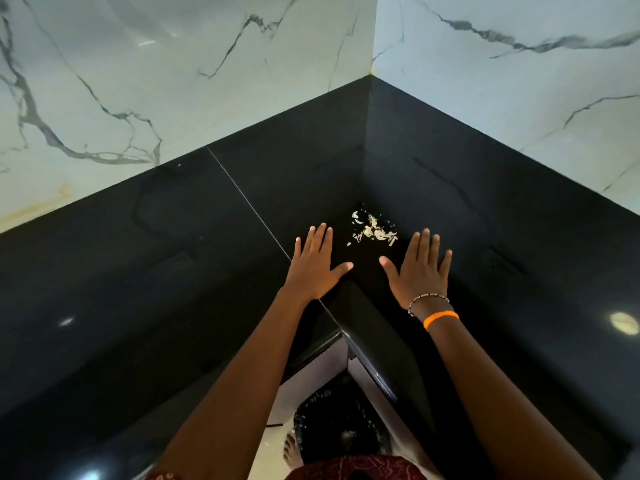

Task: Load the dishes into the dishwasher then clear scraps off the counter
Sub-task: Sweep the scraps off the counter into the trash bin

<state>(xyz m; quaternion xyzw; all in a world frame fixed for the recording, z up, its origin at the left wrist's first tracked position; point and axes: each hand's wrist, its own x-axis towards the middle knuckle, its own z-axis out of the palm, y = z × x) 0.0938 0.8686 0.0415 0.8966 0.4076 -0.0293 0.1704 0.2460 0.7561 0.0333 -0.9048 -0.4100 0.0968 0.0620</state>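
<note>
Head view: scrap-clearing step, by the look of it. No dishes or dishwasher in frame. Pale peel scraps (pixel 372 228) lie on the black counter (pixel 173 271) toward the far corner. Left hand (pixel 317 268) and right hand (pixel 419 271), fingers straight and slightly spread, holding nothing, sit just near of the pile. Next: likely sweep scraps together toward the near edge. No writing readable.

Two hands (pixel 317 268), one scrap pile (pixel 372 229)

White marble wall tiles (pixel 173 81) with grey veins rise behind; a black bin bag (pixel 332 420) sits below.
</note>
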